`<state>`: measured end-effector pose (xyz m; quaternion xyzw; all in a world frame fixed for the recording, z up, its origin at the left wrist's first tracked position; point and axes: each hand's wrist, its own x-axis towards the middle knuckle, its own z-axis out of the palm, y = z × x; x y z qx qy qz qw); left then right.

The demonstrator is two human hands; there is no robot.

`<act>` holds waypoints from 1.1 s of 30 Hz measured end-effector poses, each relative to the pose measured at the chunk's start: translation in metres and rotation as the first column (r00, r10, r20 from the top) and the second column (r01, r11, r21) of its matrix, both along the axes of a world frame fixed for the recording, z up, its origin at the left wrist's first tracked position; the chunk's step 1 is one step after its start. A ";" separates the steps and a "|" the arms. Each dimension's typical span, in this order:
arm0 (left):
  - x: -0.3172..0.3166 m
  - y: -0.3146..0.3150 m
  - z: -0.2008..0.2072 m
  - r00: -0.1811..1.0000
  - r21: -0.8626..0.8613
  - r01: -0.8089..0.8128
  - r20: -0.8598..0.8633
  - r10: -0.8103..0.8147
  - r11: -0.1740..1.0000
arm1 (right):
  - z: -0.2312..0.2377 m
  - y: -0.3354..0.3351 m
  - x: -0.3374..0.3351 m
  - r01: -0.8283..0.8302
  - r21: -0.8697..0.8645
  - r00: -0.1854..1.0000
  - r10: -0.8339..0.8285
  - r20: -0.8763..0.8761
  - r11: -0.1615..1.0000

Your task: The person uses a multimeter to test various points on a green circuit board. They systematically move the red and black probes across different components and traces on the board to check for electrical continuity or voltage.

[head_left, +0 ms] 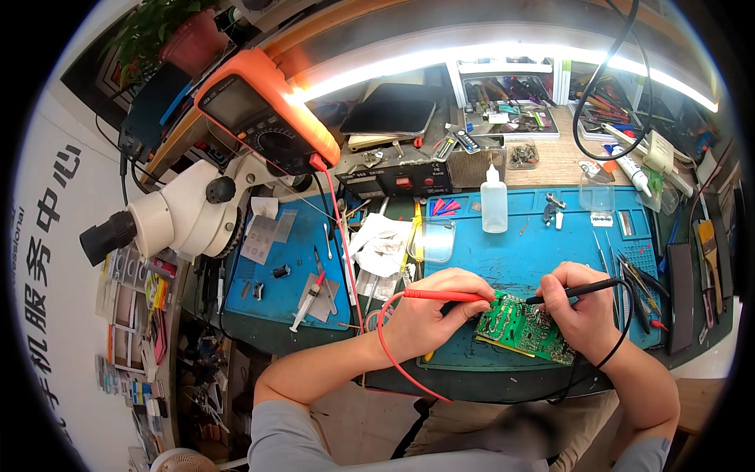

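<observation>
My left hand [431,313] is closed around a red multimeter probe [444,296], its tip end at the upper left edge of a green circuit board [515,329]. In my closed right hand [580,309] is a black multimeter probe [588,289], pointing left at the board's upper edge. Whether either tip touches the board is too small to tell. The board lies tilted on the blue mat, close to its front edge. An orange multimeter [267,118] stands at the back left with a red lead plugged in; its display is unreadable.
A white microscope [173,212] juts in at left. Behind the board stand a clear squeeze bottle [494,200] and a small clear tray [432,239]. Tweezers and pliers [641,287] lie to the right. A syringe [307,303] rests on the left mat [267,303].
</observation>
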<state>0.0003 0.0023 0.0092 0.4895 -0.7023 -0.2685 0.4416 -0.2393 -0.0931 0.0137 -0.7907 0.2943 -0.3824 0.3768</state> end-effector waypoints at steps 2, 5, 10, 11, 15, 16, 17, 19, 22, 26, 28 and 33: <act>0.001 0.001 0.000 1.000 -0.011 -0.002 0.002 0.002 1.000 | 0.000 0.000 0.001 -0.004 0.005 1.000 0.004 0.002 1.000; 0.002 0.002 0.000 1.000 -0.011 -0.004 0.006 0.004 1.000 | 0.000 0.001 0.002 -0.006 0.009 1.000 0.006 0.008 1.000; -0.001 0.001 -0.001 1.000 -0.001 -0.012 -0.003 0.012 1.000 | 0.000 0.000 -0.002 -0.012 -0.007 1.000 0.012 0.002 1.000; 0.000 0.000 0.000 1.000 0.002 -0.014 -0.001 0.014 1.000 | 0.000 0.000 -0.001 -0.016 -0.010 1.000 0.016 0.011 1.000; 0.000 -0.002 0.003 1.000 0.015 -0.009 0.003 0.009 1.000 | -0.002 -0.003 0.000 -0.017 -0.076 1.000 0.017 0.007 0.997; 0.000 0.000 0.002 1.000 -0.002 -0.015 0.006 0.015 1.000 | -0.001 -0.002 0.001 -0.021 -0.054 1.000 0.021 0.006 0.998; 0.000 -0.002 0.001 0.999 -0.027 -0.026 0.021 0.027 0.999 | 0.000 -0.003 0.002 -0.030 -0.040 0.999 0.031 0.017 0.999; -0.003 -0.003 0.003 0.999 -0.046 -0.033 0.023 0.034 0.998 | 0.001 -0.003 0.003 -0.037 -0.030 0.999 0.038 0.028 0.999; -0.004 -0.003 0.003 0.999 -0.037 -0.030 0.016 0.031 0.999 | 0.001 -0.002 0.000 -0.033 -0.003 0.999 0.033 0.031 0.999; -0.002 -0.004 0.003 1.000 -0.052 -0.009 0.024 0.011 0.999 | 0.000 -0.003 0.000 -0.032 -0.005 0.999 0.032 0.022 0.999; 0.000 -0.004 0.002 0.999 -0.046 -0.009 0.035 0.010 0.999 | 0.000 -0.002 0.001 -0.030 0.003 0.999 0.030 0.022 1.000; 0.001 -0.003 0.003 0.999 -0.047 -0.013 0.047 0.016 0.999 | 0.000 -0.002 0.002 -0.027 -0.002 1.000 0.027 -0.001 1.000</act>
